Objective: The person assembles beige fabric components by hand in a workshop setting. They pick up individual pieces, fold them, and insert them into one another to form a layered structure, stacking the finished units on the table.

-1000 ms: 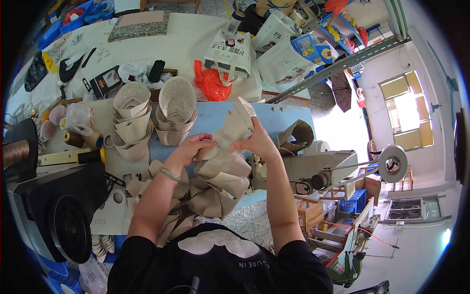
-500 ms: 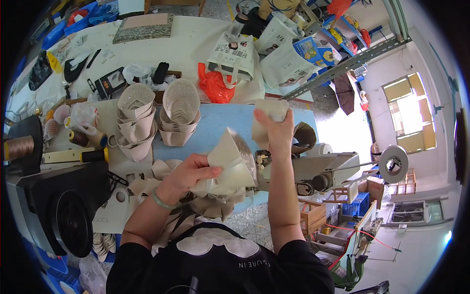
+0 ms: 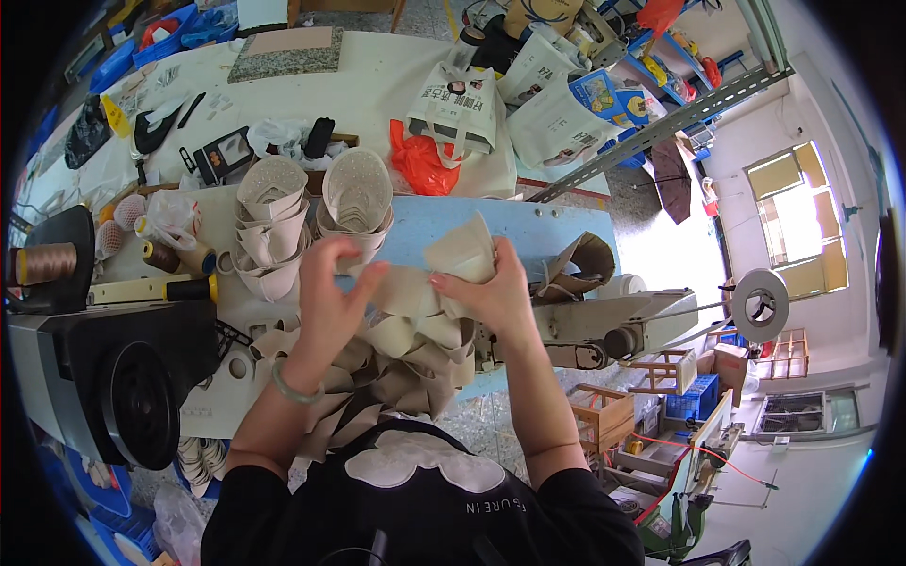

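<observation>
My right hand (image 3: 493, 294) pinches a cream curved piece of sheet material (image 3: 462, 251), possibly a shoe upper, over the middle of the bench. My left hand (image 3: 328, 304) is open beside it, thumb and fingers spread apart. Its thumb is close to another cream piece (image 3: 408, 291); whether they touch I cannot tell. Below both hands lies a loose heap of similar beige pieces (image 3: 401, 373), partly hidden by my hands. Farther off stand two nested stacks of cup-shaped beige pieces, a left stack (image 3: 269, 226) and a right stack (image 3: 356, 193).
A machine arm (image 3: 604, 325) reaches in from the right, with a brown curved piece (image 3: 587, 259) beyond it. At the left stand a black machine (image 3: 123, 377) and thread spools (image 3: 47, 264). A red plastic bag (image 3: 423, 162) and white bags (image 3: 458, 104) lie beyond the blue bench top (image 3: 425, 222).
My right hand has come back toward me and leftward from the far side of the bench. My left hand has let go of the piece it gripped and moved left, fingers spreading.
</observation>
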`<action>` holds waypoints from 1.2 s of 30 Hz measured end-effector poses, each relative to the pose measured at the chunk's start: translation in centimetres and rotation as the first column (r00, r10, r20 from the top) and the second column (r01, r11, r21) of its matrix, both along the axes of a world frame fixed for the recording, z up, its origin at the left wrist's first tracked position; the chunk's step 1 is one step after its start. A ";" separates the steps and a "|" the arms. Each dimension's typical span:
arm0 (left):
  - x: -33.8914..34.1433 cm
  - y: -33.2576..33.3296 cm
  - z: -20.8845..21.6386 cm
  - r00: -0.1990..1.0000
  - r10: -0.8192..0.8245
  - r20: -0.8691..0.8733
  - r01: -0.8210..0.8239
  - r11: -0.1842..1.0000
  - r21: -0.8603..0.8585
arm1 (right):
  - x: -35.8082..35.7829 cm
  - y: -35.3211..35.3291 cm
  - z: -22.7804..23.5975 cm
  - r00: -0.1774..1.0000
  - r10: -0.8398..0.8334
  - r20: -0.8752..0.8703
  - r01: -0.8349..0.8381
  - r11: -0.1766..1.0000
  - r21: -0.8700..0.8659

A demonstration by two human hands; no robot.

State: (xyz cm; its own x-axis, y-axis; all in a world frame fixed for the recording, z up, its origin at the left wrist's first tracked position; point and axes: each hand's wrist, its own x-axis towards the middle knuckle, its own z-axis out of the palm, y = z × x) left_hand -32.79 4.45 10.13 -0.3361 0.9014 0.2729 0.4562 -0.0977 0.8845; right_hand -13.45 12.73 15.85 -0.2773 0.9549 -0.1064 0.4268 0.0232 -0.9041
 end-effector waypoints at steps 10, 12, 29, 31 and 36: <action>5.8 -2.6 -3.2 0.443 -0.064 0.894 0.316 0.945 -0.089 | -0.9 -0.5 2.9 0.956 0.070 0.284 -0.115 0.983 0.145; 6.0 -3.0 -3.3 0.374 -0.094 0.923 0.345 0.938 -0.044 | -1.1 -0.1 1.5 0.959 0.034 0.280 -0.100 0.969 0.225; 1.7 -2.4 -3.8 0.247 -0.307 0.919 0.575 0.810 0.116 | 1.5 10.1 -12.9 0.932 0.177 0.317 -0.231 0.963 0.139; 2.0 -1.4 -2.9 0.248 -0.334 0.910 0.631 0.768 0.110 | 2.5 5.8 -3.7 0.898 0.423 -0.120 -0.439 0.883 -0.170; 2.3 0.3 0.6 0.288 -0.546 0.787 0.823 0.561 0.089 | 3.0 -7.0 4.8 0.909 0.359 0.211 -0.404 0.880 0.248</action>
State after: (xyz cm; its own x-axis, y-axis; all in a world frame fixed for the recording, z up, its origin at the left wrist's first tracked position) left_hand -30.53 4.76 10.69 0.5112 0.8593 -0.0178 -0.3827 0.2462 0.8905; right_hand -10.43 5.76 20.62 -0.6281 0.7743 0.0773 0.4662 0.4541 -0.7592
